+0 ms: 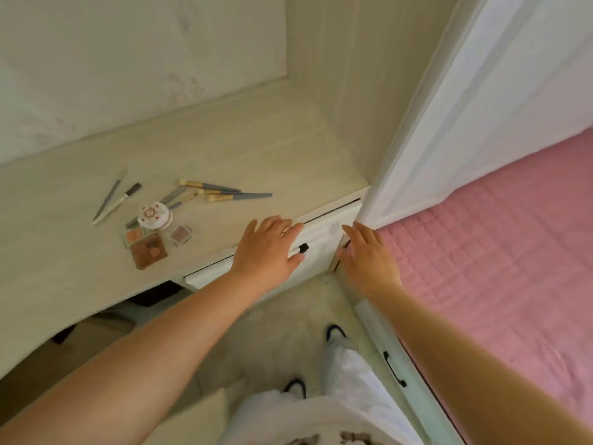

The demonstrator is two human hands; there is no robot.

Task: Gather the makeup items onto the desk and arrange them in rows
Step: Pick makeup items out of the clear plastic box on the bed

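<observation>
Right now the left hand [268, 245] lies flat, fingers straight, on the drawer front [316, 239] beside its black handle [302, 248], grip empty; the right hand [369, 255] is also flat and empty at the drawer's 3 o'clock corner, next to the pink bed [497, 252]. Makeup sits loose on the counter [64, 252] at about 9 to 10 o'clock of the hands: brushes [224, 192], a round white compact [154, 216], small palettes [148, 250], not yet in rows. Likely step: working the drawer, probably fetching more items. Next move needs a grip on the handle. No readable brand or writing anywhere.
</observation>
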